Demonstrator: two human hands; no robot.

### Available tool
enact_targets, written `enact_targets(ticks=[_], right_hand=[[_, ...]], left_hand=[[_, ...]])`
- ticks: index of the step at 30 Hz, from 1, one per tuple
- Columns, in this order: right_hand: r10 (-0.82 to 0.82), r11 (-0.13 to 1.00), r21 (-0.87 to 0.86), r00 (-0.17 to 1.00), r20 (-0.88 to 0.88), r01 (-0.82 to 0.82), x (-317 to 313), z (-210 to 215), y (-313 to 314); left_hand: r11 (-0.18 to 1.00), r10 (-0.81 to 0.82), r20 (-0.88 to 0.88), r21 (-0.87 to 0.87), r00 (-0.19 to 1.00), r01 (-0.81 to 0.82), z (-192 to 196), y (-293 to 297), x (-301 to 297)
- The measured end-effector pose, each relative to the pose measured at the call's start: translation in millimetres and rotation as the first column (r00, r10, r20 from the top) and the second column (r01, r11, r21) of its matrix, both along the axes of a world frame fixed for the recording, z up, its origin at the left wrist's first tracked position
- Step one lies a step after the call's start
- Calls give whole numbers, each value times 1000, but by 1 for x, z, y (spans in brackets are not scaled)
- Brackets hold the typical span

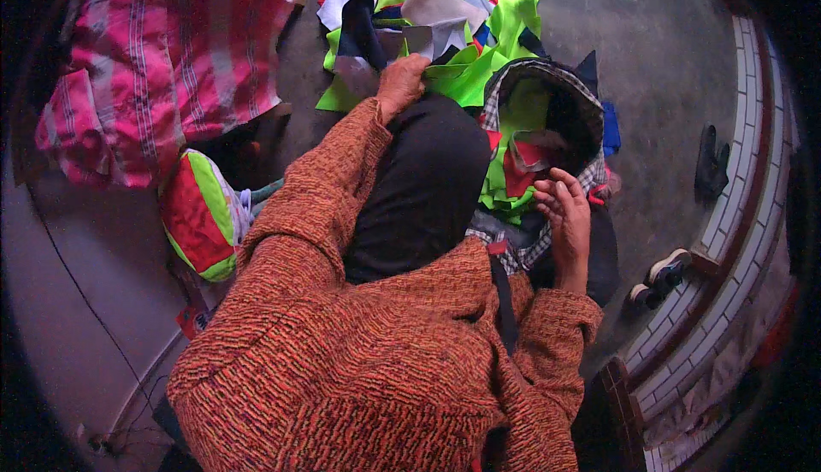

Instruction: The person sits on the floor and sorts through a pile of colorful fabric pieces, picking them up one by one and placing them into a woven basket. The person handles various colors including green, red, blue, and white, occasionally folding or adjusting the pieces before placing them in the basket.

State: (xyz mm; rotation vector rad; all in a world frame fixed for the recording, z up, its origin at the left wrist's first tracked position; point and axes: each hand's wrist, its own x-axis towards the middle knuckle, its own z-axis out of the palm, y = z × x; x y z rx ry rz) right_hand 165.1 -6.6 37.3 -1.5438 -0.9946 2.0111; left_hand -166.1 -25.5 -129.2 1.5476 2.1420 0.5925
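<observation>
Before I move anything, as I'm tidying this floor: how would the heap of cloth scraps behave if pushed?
The heap of cloth scraps would probably spread rather than slide as one block, since its pieces overlap loosely. Individual scraps are likely floppy and light, judging by the folded, thin-looking pieces near the left hand.

The head view looks steeply down from the wearer's head, with the jacket (342, 369) close below at six o'clock, the cloth pile (445, 6) farther off at twelve, and the step (742, 156) bending near three.
</observation>
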Motion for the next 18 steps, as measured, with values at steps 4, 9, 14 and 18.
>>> enact_targets(ticks=[4,9,14,18], right_hand=[[34,999,19,999,0,-34,5,-8,-2],[15,1000,18,1000,18,-15,6,1,-10],[13,1000,25,1000,-4,-13,7,1,-15],[-1,999,37,1000,16,0,8,-3,-16]], left_hand=[[999,23,-233,51,972,-12,37,18,-19],[989,123,-320,112,939,-92,20,64,-51],[962,151,-214,-192,965,-193,-2,102,-62],[982,151,-298,-64,942,-178,2,102,-39]])
